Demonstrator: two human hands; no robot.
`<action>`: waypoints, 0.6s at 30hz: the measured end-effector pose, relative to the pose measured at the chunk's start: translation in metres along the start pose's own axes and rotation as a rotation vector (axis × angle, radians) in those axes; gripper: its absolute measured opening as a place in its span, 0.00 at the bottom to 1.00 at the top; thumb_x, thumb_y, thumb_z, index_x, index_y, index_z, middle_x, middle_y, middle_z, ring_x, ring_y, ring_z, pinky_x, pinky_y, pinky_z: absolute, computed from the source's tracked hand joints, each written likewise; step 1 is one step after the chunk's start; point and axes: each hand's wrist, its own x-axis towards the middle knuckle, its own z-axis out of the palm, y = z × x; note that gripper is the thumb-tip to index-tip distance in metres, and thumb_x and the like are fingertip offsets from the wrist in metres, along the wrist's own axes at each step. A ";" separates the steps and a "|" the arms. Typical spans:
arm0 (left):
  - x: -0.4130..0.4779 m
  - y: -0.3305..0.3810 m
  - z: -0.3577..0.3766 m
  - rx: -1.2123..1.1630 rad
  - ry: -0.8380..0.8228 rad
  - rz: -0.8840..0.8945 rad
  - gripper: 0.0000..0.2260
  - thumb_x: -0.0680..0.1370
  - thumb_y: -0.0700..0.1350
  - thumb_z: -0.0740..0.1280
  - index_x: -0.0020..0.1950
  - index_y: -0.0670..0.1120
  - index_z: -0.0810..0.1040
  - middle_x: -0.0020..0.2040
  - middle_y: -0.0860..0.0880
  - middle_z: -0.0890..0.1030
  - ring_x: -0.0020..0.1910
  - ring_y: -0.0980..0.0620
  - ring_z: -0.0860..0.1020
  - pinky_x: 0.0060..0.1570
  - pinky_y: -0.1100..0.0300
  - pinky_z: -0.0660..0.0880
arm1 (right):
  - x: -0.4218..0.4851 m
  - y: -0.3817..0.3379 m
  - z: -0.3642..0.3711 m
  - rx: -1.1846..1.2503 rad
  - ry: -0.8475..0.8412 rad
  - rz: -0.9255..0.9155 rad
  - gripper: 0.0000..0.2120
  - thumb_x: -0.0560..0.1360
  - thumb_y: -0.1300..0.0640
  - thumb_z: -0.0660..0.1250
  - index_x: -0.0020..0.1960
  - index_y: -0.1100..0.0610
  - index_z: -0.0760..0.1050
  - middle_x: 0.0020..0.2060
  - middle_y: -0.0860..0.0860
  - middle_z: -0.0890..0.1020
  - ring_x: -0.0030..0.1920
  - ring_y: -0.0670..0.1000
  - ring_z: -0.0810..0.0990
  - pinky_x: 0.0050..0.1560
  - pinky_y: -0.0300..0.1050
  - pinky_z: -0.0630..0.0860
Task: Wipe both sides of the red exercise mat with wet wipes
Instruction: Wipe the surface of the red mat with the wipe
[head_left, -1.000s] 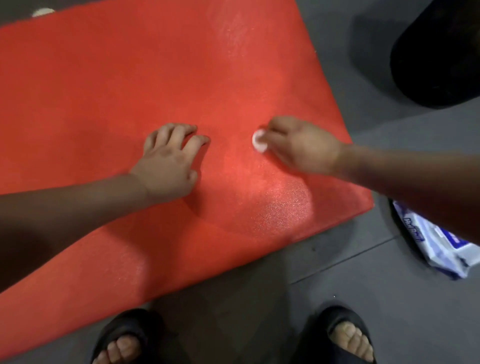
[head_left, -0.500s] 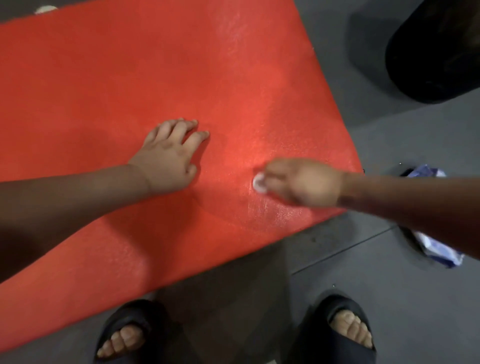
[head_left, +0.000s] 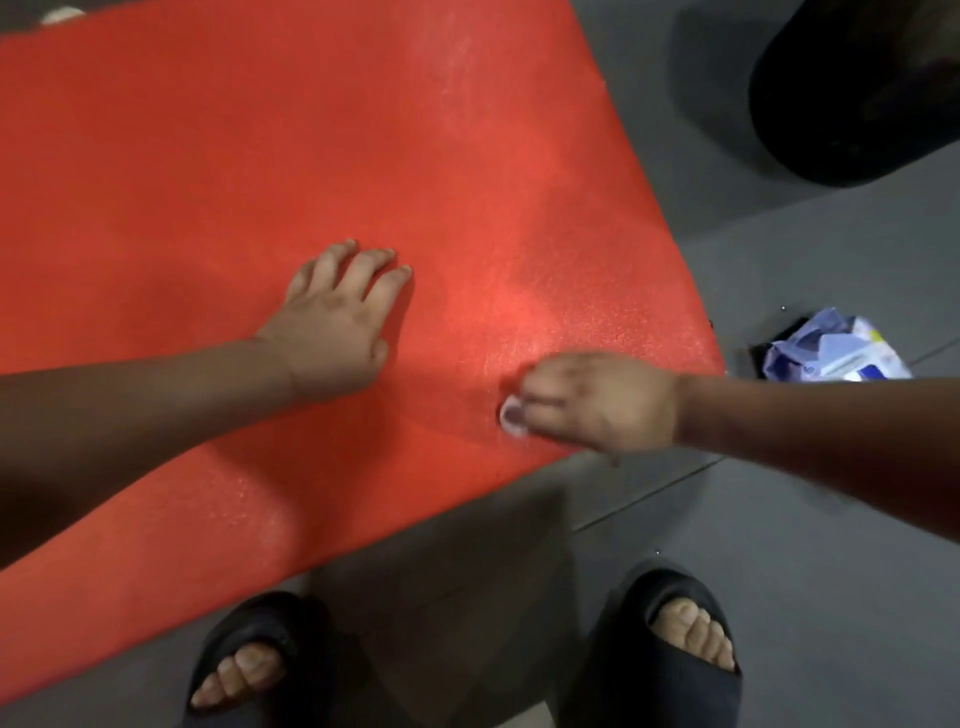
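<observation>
The red exercise mat (head_left: 260, 156) lies flat on a grey floor and fills most of the view. My left hand (head_left: 337, 322) rests on the mat near its middle, fingers spread and pressing down. My right hand (head_left: 597, 400) is near the mat's near right corner, its fingers curled round a small bunched white wet wipe (head_left: 511, 420) pressed against the mat. Only a bit of the wipe shows past the fingers.
A blue and white pack of wet wipes (head_left: 836, 353) lies on the floor just right of the mat. A large dark round object (head_left: 857, 88) stands at the top right. My feet in black slides (head_left: 670, 649) are at the mat's near edge.
My right hand has dragged the wipe across the mat toward me, from beside my left hand's fingertips to near the mat's near right corner. My left hand has stayed in place.
</observation>
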 end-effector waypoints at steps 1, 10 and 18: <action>-0.002 0.002 0.001 0.004 0.000 0.030 0.36 0.69 0.53 0.56 0.78 0.46 0.66 0.77 0.42 0.66 0.74 0.34 0.63 0.70 0.35 0.65 | -0.001 0.017 -0.005 -0.035 0.037 0.107 0.12 0.81 0.55 0.63 0.60 0.58 0.77 0.49 0.55 0.78 0.47 0.58 0.77 0.48 0.52 0.76; -0.011 0.012 0.003 0.051 -0.026 0.226 0.33 0.69 0.52 0.55 0.75 0.47 0.69 0.73 0.43 0.69 0.72 0.39 0.67 0.69 0.36 0.68 | -0.020 0.031 -0.010 -0.166 0.122 0.574 0.08 0.78 0.52 0.64 0.50 0.58 0.73 0.47 0.57 0.73 0.43 0.59 0.72 0.40 0.56 0.75; -0.012 0.010 0.000 0.066 -0.012 0.239 0.33 0.70 0.53 0.55 0.75 0.47 0.70 0.73 0.44 0.71 0.70 0.40 0.68 0.66 0.39 0.70 | -0.007 0.020 0.007 -0.018 0.173 0.616 0.15 0.82 0.46 0.61 0.54 0.59 0.73 0.44 0.57 0.74 0.39 0.62 0.76 0.39 0.54 0.75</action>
